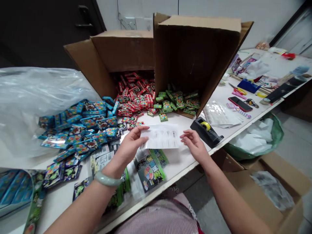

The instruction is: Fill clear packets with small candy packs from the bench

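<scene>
My left hand pinches the left end of a white sticker sheet between thumb and fingers. Rows of small round dark prints show on the sheet, which hangs above the table. At its right edge is my right hand, fingers loosely curled and slightly apart; whether the tips touch the sheet I cannot tell. Below lie flat black-and-green printed packages in clear plastic. Blue packets are heaped left of my left hand. Beyond the sheet are red packets and green packets.
Two open cardboard boxes stand at the back, one tipped toward me. A black tape dispenser sits right of my right hand, with clear bags and a phone beyond. A green waste bag is beside the table edge.
</scene>
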`<state>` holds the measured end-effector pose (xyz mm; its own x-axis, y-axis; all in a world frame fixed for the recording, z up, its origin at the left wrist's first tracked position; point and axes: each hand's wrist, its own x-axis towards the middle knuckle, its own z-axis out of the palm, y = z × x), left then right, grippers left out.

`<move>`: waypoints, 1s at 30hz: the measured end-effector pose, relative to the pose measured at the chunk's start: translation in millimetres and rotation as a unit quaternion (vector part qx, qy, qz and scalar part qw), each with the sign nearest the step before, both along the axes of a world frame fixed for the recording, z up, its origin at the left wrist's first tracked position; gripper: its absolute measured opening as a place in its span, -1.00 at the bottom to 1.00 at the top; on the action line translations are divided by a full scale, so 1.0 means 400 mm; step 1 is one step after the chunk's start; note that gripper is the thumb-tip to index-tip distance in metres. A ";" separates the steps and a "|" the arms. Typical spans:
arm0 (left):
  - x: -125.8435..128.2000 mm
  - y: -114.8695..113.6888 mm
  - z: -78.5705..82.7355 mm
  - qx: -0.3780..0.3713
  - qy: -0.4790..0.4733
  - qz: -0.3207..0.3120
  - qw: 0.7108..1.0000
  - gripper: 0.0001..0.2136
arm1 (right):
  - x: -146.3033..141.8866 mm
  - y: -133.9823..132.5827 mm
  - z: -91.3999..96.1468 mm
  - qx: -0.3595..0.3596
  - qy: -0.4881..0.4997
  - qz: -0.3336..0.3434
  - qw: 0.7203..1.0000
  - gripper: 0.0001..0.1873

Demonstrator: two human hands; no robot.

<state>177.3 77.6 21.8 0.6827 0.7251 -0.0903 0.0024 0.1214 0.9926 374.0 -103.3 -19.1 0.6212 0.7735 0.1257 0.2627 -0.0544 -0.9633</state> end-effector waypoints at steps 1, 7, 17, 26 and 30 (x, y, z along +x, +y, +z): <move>-0.014 -0.008 0.010 -0.014 -0.005 -0.003 1.000 -0.60 | -0.022 0.022 0.014 0.026 0.067 0.023 0.997 -0.66; -0.076 -0.059 0.027 -0.046 0.015 0.008 0.999 -0.62 | -0.127 0.091 0.056 0.091 0.192 0.046 0.976 -0.39; -0.140 -0.074 0.023 -0.082 0.041 0.057 0.994 -0.54 | -0.208 0.102 0.094 0.043 0.199 0.089 0.975 -0.71; -0.155 -0.082 0.054 0.099 0.124 0.121 0.980 -0.55 | -0.202 0.094 0.087 0.024 0.143 0.063 0.987 -0.66; -0.152 -0.081 0.042 0.163 0.139 0.131 0.968 -0.71 | -0.201 0.082 0.086 0.015 0.080 0.054 0.995 -0.71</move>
